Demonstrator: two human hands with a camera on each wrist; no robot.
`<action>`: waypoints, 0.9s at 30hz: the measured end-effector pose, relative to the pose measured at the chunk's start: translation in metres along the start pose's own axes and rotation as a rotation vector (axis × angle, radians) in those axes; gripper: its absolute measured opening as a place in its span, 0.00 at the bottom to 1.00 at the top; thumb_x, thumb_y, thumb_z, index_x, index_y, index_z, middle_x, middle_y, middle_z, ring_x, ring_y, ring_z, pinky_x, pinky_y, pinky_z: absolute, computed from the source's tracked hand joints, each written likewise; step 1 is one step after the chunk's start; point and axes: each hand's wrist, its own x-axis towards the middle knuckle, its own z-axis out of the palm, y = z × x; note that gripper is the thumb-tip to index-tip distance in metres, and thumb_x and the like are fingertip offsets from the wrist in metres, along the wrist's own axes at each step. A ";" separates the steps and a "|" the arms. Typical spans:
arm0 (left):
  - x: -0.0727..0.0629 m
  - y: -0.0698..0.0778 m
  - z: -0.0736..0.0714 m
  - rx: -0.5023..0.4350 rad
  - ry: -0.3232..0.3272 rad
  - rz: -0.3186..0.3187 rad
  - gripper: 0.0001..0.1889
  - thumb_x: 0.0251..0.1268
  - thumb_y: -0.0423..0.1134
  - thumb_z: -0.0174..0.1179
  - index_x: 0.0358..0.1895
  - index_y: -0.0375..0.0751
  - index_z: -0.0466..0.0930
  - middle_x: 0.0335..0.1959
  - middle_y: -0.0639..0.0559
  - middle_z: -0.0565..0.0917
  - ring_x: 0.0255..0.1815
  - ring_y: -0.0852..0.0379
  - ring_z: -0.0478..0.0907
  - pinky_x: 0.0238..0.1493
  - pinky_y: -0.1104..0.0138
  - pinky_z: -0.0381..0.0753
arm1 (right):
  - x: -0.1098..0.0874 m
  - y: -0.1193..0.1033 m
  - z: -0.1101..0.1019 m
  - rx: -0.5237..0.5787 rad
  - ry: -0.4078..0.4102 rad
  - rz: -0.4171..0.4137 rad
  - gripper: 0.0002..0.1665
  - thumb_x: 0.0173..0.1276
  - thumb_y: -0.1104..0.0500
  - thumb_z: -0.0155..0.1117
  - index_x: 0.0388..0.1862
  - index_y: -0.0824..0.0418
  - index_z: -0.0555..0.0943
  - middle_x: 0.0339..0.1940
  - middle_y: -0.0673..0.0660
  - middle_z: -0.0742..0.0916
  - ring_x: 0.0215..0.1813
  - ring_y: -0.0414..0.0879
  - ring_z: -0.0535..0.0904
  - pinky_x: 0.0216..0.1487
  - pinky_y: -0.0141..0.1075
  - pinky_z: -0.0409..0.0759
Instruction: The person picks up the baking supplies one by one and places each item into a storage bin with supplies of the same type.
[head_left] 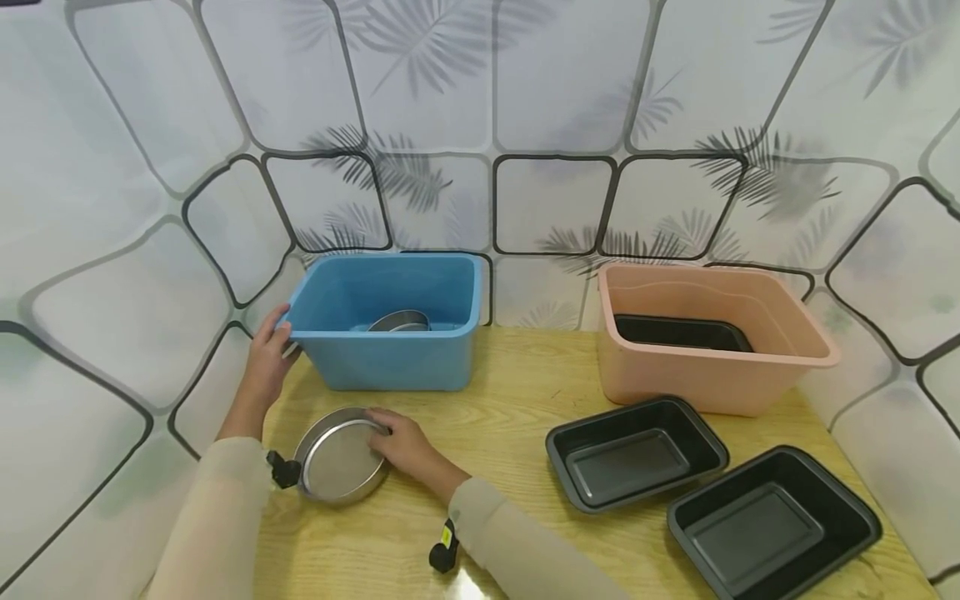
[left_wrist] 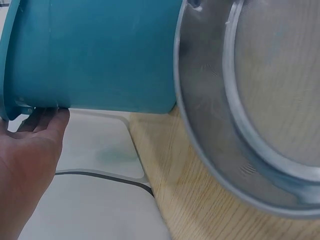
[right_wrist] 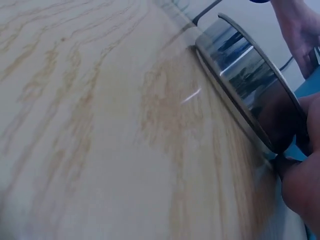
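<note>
A round metal sieve [head_left: 339,460] with a fine mesh bottom is close over the table's left part. My right hand [head_left: 405,446] pinches its right rim, thumb inside the edge in the head view. The sieve's shiny wall [right_wrist: 250,80] shows from the side in the right wrist view. My left hand [head_left: 266,358] grips the left rim of the blue bin [head_left: 390,362], fingers hooked at its edge. In the left wrist view, that hand [left_wrist: 30,155] reaches under the bin's lip. Inside the blue bin sits another round metal piece [head_left: 401,321], partly hidden by the front wall.
A pink bin [head_left: 697,379] at the back right has a black pan [head_left: 678,332] in it. Two black rectangular baking pans, a nearer one [head_left: 776,525] and another [head_left: 637,454], lie before it on the wooden table [head_left: 517,392]. Patterned curtain [head_left: 555,200] surrounds the table.
</note>
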 end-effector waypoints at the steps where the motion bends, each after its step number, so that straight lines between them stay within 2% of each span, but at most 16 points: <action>1: 0.000 0.001 0.001 0.000 -0.001 0.001 0.30 0.84 0.45 0.38 0.83 0.50 0.44 0.83 0.39 0.34 0.83 0.38 0.36 0.80 0.42 0.41 | 0.000 -0.001 -0.002 0.013 -0.004 0.004 0.28 0.73 0.61 0.60 0.72 0.54 0.75 0.75 0.55 0.74 0.78 0.50 0.66 0.76 0.40 0.66; 7: 0.000 0.002 0.001 0.005 0.003 -0.007 0.30 0.84 0.46 0.38 0.83 0.50 0.43 0.84 0.39 0.33 0.83 0.39 0.36 0.80 0.43 0.41 | 0.003 -0.006 -0.015 0.012 -0.013 -0.019 0.27 0.74 0.61 0.59 0.71 0.54 0.75 0.75 0.54 0.75 0.77 0.49 0.67 0.74 0.38 0.69; 14: 0.000 0.003 0.001 0.012 0.002 -0.023 0.30 0.85 0.44 0.36 0.83 0.49 0.42 0.83 0.40 0.32 0.83 0.38 0.34 0.80 0.43 0.40 | 0.003 -0.007 -0.027 0.015 -0.022 -0.007 0.24 0.75 0.60 0.59 0.69 0.56 0.78 0.72 0.55 0.78 0.74 0.48 0.71 0.65 0.32 0.75; 19: -0.002 0.003 0.002 0.001 0.000 -0.019 0.30 0.85 0.45 0.36 0.83 0.49 0.41 0.83 0.40 0.32 0.83 0.38 0.34 0.80 0.43 0.40 | 0.002 -0.003 -0.032 0.036 -0.021 0.004 0.25 0.75 0.57 0.62 0.69 0.54 0.78 0.71 0.53 0.79 0.73 0.47 0.72 0.65 0.32 0.75; 27: -0.002 0.001 0.002 0.008 0.001 -0.009 0.31 0.84 0.48 0.38 0.83 0.51 0.42 0.83 0.40 0.31 0.82 0.37 0.34 0.79 0.43 0.40 | -0.002 0.000 -0.037 0.084 -0.027 -0.001 0.27 0.74 0.57 0.63 0.70 0.58 0.76 0.71 0.54 0.79 0.73 0.47 0.72 0.66 0.32 0.75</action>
